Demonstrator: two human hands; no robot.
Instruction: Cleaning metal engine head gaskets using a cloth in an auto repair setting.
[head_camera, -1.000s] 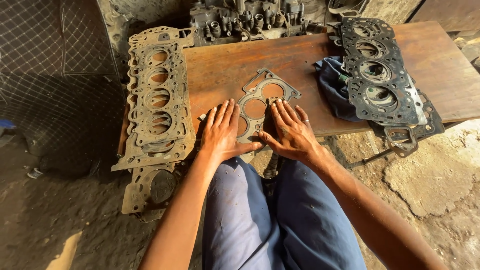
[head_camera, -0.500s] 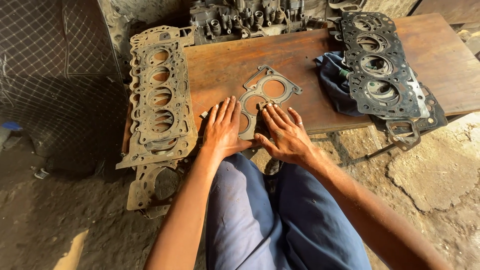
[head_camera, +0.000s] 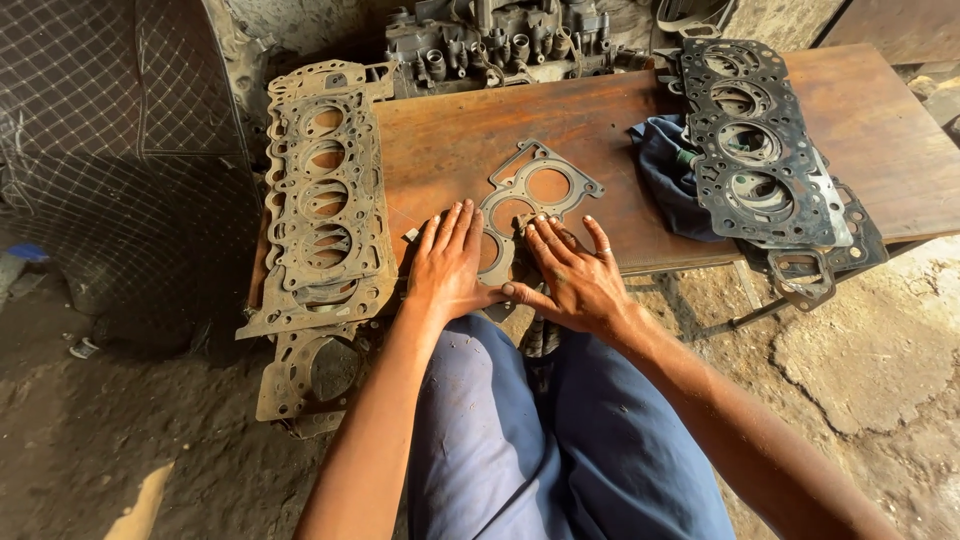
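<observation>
- Since half a second ago, hardly shifted: both hands still flat at the table's near edge, right fingers spread a little wider.
- Left hand (head_camera: 447, 262) and right hand (head_camera: 573, 275) side by side, palms down, pressing the thin grey metal gasket (head_camera: 530, 195) onto the brown wooden table (head_camera: 610, 120), clamped on nothing.
- Probably smoothing or checking the gasket; next likely needing a pinch at its edge to lift it.
- Counted: one grey gasket, a rusty gasket stack (head_camera: 325, 200) at the left edge, a black gasket stack (head_camera: 755, 145) at the right.

left hand (head_camera: 447, 262), right hand (head_camera: 572, 278), both flat on thin gasket (head_camera: 528, 200), wooden board (head_camera: 470, 135)
</observation>
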